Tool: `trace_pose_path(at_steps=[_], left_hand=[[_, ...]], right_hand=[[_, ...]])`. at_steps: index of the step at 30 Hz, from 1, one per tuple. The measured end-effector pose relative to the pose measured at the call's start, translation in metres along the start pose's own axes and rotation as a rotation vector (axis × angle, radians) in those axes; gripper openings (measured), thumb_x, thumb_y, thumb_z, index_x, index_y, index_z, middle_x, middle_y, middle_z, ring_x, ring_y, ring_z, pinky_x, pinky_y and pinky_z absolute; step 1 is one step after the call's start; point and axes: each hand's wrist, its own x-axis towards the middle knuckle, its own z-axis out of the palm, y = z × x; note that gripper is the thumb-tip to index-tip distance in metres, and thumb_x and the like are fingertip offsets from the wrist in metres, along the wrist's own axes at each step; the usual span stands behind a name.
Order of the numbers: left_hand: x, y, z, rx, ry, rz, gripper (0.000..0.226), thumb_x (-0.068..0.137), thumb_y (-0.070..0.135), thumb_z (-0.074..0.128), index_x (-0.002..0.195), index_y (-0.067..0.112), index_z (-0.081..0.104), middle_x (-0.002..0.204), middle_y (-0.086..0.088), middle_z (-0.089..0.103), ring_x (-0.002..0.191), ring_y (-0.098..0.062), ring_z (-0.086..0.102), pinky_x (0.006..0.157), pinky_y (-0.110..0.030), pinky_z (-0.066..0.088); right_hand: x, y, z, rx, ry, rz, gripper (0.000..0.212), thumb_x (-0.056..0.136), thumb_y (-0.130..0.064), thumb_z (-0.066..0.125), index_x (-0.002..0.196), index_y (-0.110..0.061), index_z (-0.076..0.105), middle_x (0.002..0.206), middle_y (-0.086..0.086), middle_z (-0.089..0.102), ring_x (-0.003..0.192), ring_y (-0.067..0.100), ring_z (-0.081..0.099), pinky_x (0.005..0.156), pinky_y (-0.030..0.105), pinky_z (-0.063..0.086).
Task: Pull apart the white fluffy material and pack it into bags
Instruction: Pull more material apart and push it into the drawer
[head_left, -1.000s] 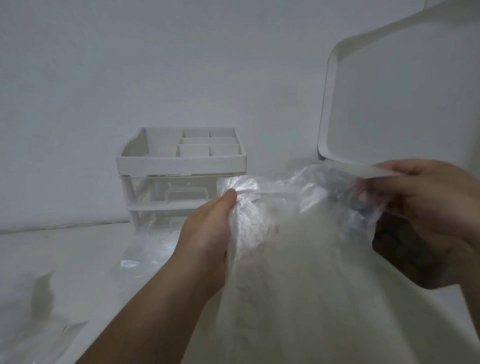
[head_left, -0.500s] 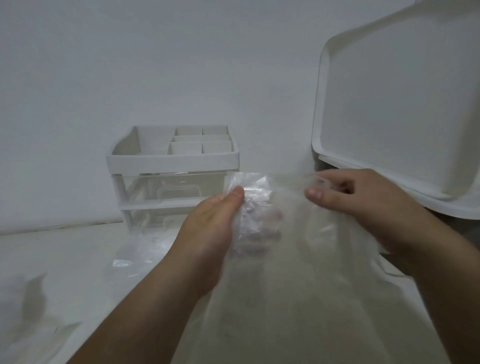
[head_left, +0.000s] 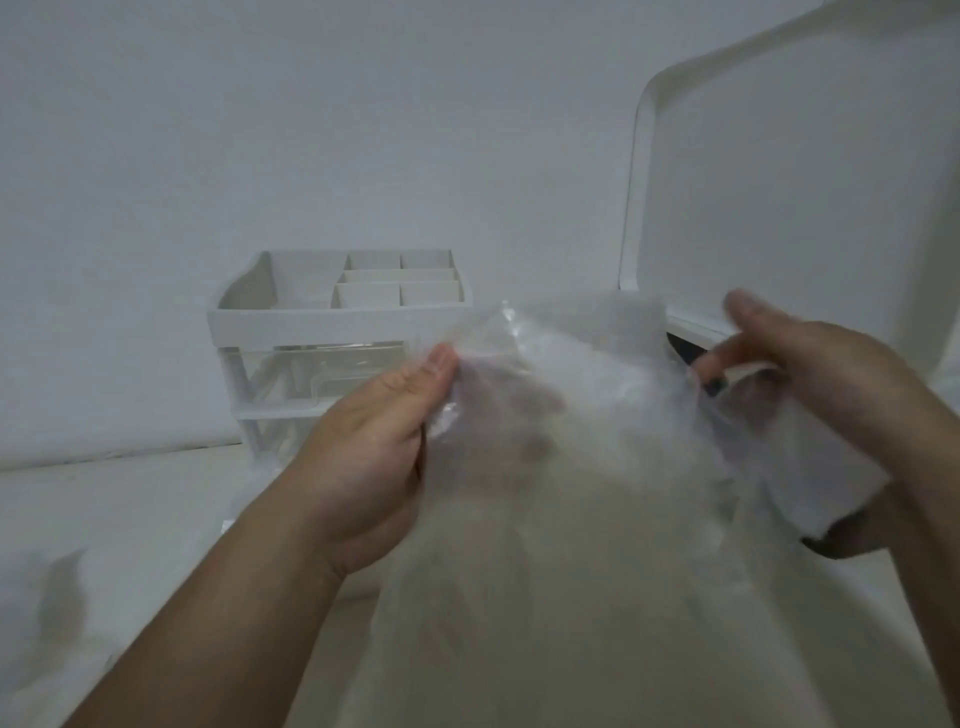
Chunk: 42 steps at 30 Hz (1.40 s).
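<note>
- Centre of the frame: clear plastic bag (head_left: 571, 467) held up off the table, mouth edge at top, body hanging down toward the bottom edge.
- Pale cream haze fills the lower half of the bag, probably the white fluffy material (head_left: 582, 597) already inside; too blurred to be sure, and no loose clump shows outside the bag.
- Left hand (head_left: 374, 431), centre left: grips the bag's top left edge, thumb (head_left: 441, 358) on the near side, fingers curled behind and visible through the film.
- Right hand (head_left: 821, 374), centre right: motion-blurred and at the bag's right edge, with two fingers stretched out toward the film. Cannot tell if it pinches the film or only touches it.
- Progress, my read: filling looks largely done for this bag. The hands are working the mouth, either spreading it or gathering it, which one is unclear.
- Left to do: close or set down this bag, then more bags if any material remains; none visible to count.
- Behind the left hand: white desk organiser (head_left: 337, 312) with top compartments and clear drawers, against the wall.
- Upper right: white tray (head_left: 805, 182) stood on edge.
- Lower left: crumpled clear film (head_left: 52, 597) lying on the white table (head_left: 130, 509), possibly a spare bag.
</note>
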Motion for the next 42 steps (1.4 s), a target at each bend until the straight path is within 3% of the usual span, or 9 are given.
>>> trace_pose_path(at_steps=[5,9,12,16,19,21,29,34,42], left_hand=[[0.002,-0.004,0.000,0.042,0.070,-0.042,0.048,0.087,0.032,0.053,0.114,-0.004,0.068,0.106,-0.024,0.072,0.088,-0.031,0.074,0.067,-0.036,0.061],[0.004,-0.011,0.001,0.191,0.124,-0.055,0.042,0.092,0.034,0.054,0.103,-0.003,0.071,0.099,-0.024,0.073,0.087,-0.032,0.072,0.075,-0.040,0.061],[0.004,-0.010,0.003,0.263,0.140,-0.039,0.042,0.099,0.031,0.050,0.101,-0.007,0.069,0.103,-0.028,0.072,0.091,-0.039,0.070,0.083,-0.045,0.058],[0.002,-0.009,0.009,0.289,0.135,-0.046,0.040,0.102,0.028,0.046,0.098,-0.008,0.062,0.088,-0.022,0.075,0.078,-0.034,0.073,0.083,-0.048,0.055],[0.003,-0.012,0.009,0.295,0.161,-0.044,0.037,0.100,0.028,0.050,0.084,0.003,0.071,0.083,-0.018,0.075,0.071,-0.027,0.071,0.067,-0.035,0.058],[0.005,-0.015,0.009,0.273,0.202,-0.056,0.042,0.100,0.030,0.053,0.072,0.007,0.075,0.079,-0.014,0.075,0.067,-0.022,0.071,0.061,-0.030,0.058],[0.006,-0.019,0.011,0.283,0.160,-0.143,0.052,0.082,0.051,0.060,0.105,0.007,0.074,0.099,-0.015,0.076,0.092,-0.029,0.074,0.084,-0.044,0.060],[0.007,-0.026,0.008,0.344,0.145,-0.085,0.019,0.094,0.012,0.063,0.104,-0.002,0.071,0.104,-0.030,0.070,0.086,-0.035,0.068,0.086,-0.054,0.055],[0.007,-0.023,0.011,0.329,0.187,-0.131,0.028,0.098,0.022,0.059,0.077,0.007,0.071,0.080,-0.018,0.069,0.071,-0.029,0.067,0.078,-0.044,0.056]], right_hand=[[-0.003,0.006,0.012,-0.375,0.037,-0.151,0.024,0.087,-0.008,0.070,0.078,-0.030,0.077,0.068,-0.016,0.070,0.060,0.000,0.060,0.065,0.018,0.046],[-0.005,0.002,0.033,0.024,-0.028,-0.069,0.025,0.091,-0.004,0.058,0.082,-0.015,0.079,0.080,0.006,0.076,0.075,0.037,0.056,0.077,0.045,0.048],[-0.005,0.000,0.036,0.228,-0.070,-0.003,0.046,0.082,-0.040,0.067,0.072,0.004,0.065,0.056,0.013,0.052,0.060,0.029,0.040,0.060,0.038,0.031],[-0.011,-0.002,0.036,0.064,-0.321,-0.067,0.109,0.044,-0.078,0.079,0.091,0.018,0.055,0.075,0.023,0.056,0.066,0.034,0.044,0.067,0.039,0.032],[-0.009,0.000,0.042,-0.104,-0.322,-0.089,0.085,0.054,-0.066,0.082,0.095,0.007,0.068,0.095,0.037,0.065,0.069,0.047,0.059,0.074,0.040,0.039],[-0.006,0.001,0.047,-0.065,-0.280,-0.087,0.068,0.059,-0.056,0.080,0.087,0.005,0.070,0.080,0.030,0.067,0.062,0.033,0.058,0.069,0.038,0.041],[-0.001,0.006,0.047,0.028,-0.170,0.009,0.031,0.089,-0.026,0.070,0.073,0.001,0.071,0.069,0.022,0.065,0.062,0.029,0.058,0.068,0.040,0.046],[-0.004,0.003,0.050,0.049,-0.174,0.025,0.039,0.089,-0.025,0.070,0.079,0.012,0.062,0.068,0.024,0.058,0.064,0.030,0.054,0.066,0.039,0.043],[-0.007,-0.001,0.049,0.012,-0.155,-0.013,0.041,0.081,-0.028,0.080,0.066,0.002,0.056,0.066,0.012,0.048,0.062,0.025,0.042,0.065,0.039,0.034]])
